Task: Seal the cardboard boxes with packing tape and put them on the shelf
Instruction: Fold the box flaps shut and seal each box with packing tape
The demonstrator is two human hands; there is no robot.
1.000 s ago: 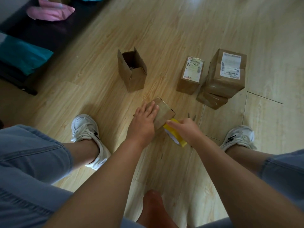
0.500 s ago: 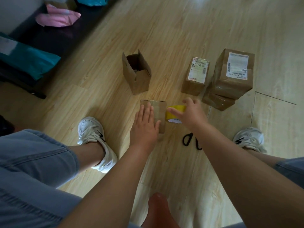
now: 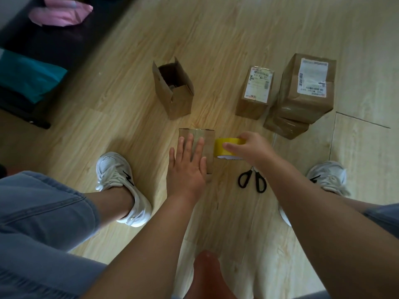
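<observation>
A small cardboard box lies flat on the wooden floor between my feet. My left hand presses on its top with straight, spread fingers. Right beside the box's right edge, my right hand grips a yellow roll of packing tape. Farther back stands an open box with its flaps up. To its right stand a labelled small box and a larger labelled box stacked on a flat box.
Black-handled scissors lie on the floor just under my right wrist. My white shoes flank the work spot. A dark low shelf at the upper left holds a teal parcel and a pink parcel.
The box went from tilted on an edge to lying flat. My left hand now presses flat on it. My right hand carried the tape roll up beside the box, uncovering the scissors.
</observation>
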